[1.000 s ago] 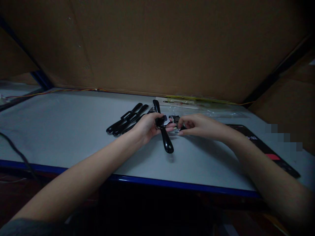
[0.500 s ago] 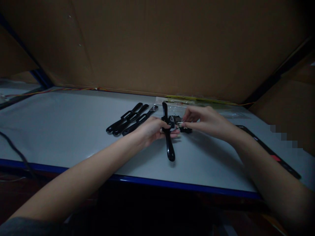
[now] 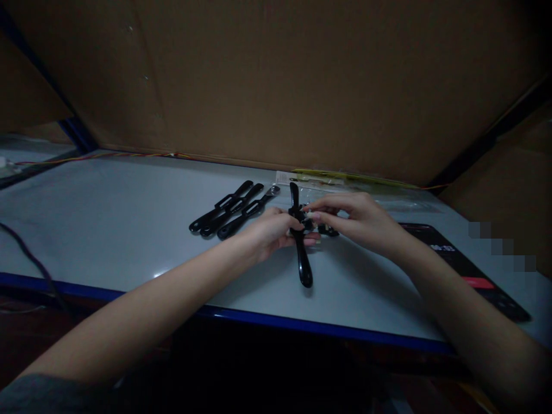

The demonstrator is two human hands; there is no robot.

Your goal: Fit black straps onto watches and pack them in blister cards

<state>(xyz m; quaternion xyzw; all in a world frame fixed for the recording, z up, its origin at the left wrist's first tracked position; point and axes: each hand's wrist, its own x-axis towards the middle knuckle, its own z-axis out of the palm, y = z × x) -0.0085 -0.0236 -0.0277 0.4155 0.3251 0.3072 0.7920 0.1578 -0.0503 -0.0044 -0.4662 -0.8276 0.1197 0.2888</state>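
My left hand is closed around the middle of a black spokeshave, its thumb on top and fingers underneath. The two handles of the tool point away from me and toward me, above the table. At the spokeshave's centre, my right hand has thumb and fingertips pinched together from the right. Whatever lies between those fingertips is too small and dark to make out. Three more black spokeshave bodies lie side by side on the table, left of my hands. Small dark parts lie partly hidden behind my right hand.
Clear plastic bags and a yellow packet lie along the cardboard wall. A dark phone-like device with a lit screen rests under my right forearm. A blue edge borders the white table. A dark cable hangs at left.
My right hand has moved left to the spokeshave's centre, fingertips now touching it. The view has shifted slightly, and more of the device's screen shows. My left hand keeps its hold.
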